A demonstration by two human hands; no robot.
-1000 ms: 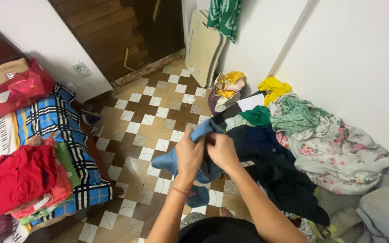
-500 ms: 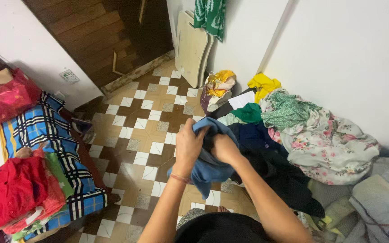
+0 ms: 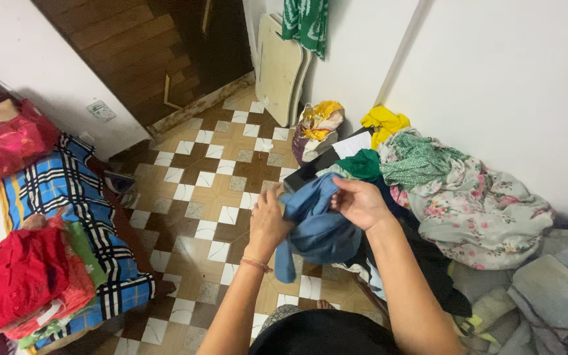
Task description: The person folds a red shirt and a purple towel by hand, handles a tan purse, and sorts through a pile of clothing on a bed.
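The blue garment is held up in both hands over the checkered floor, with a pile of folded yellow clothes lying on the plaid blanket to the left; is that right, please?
Not quite. The folded pile on the plaid blanket is red, not yellow, as the head view shows. The rest stands: the left hand and the right hand both hold the blue garment over the checkered floor.

Not much packaging here, honestly. There's a shiny red plastic bag (image 3: 9,146) on the bed at the far left, with a small white label patch on it. A little white sticker or plate (image 3: 101,110) with green markings sits low on the wall by the wooden door. A white sheet of paper (image 3: 354,145) pokes out of the clothes pile.
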